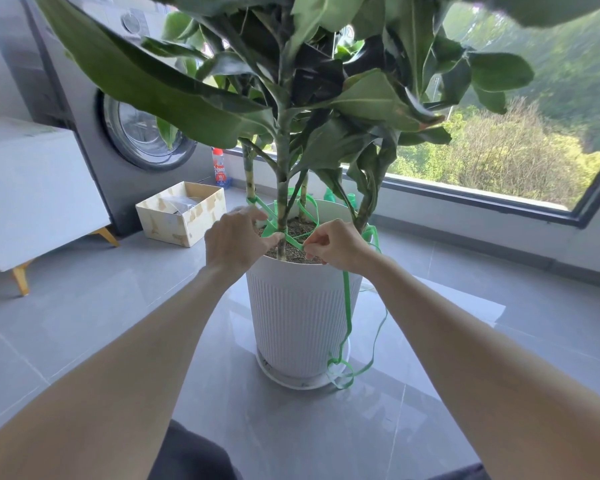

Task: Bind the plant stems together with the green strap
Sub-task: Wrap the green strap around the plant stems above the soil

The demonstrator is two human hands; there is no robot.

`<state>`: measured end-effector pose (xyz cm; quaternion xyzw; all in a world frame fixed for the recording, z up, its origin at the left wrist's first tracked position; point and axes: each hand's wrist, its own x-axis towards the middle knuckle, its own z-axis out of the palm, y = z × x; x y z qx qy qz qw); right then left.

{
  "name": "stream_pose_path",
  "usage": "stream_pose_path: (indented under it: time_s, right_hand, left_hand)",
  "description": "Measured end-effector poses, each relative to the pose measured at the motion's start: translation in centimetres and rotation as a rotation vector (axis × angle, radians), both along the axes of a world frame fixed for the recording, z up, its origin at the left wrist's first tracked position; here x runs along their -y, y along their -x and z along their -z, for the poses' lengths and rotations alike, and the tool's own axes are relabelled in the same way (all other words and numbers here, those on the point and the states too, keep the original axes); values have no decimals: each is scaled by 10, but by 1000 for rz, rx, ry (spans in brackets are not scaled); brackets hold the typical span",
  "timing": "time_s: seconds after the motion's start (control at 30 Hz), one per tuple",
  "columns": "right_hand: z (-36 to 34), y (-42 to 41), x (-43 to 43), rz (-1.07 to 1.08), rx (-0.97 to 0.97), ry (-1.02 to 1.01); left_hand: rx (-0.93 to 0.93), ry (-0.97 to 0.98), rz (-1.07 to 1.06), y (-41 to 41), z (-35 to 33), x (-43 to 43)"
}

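our left hand (pixel 236 237) and right hand (pixel 336 244) each pinch the green strap (pixel 345 299) by the middle stem (pixel 282 188), so we should tighten it evenly.

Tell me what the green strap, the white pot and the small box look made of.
The green strap: likely thin plastic tape, glossy; it lies flat and curls in loose loops. The white pot: probably moulded plastic, matt, with even vertical ribs. The small box: seems cardboard, pale with brownish tape patches.
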<state>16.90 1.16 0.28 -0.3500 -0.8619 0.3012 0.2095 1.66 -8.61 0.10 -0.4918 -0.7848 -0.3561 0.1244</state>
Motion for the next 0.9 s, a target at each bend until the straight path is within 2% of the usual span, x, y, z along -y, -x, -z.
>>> stream_pose_path:
  time_s: [0.23, 0.67, 0.9]
  right_hand:
    - [1, 2, 1, 23, 2, -14]
    - [2, 4, 9, 108, 17, 13]
    - [0, 7, 16, 103, 39, -94]
  left_hand:
    - [-71, 52, 137, 3, 0, -5]
    - [-66, 128, 165, 5, -9, -8]
    - [-47, 167, 155, 5, -14, -10]
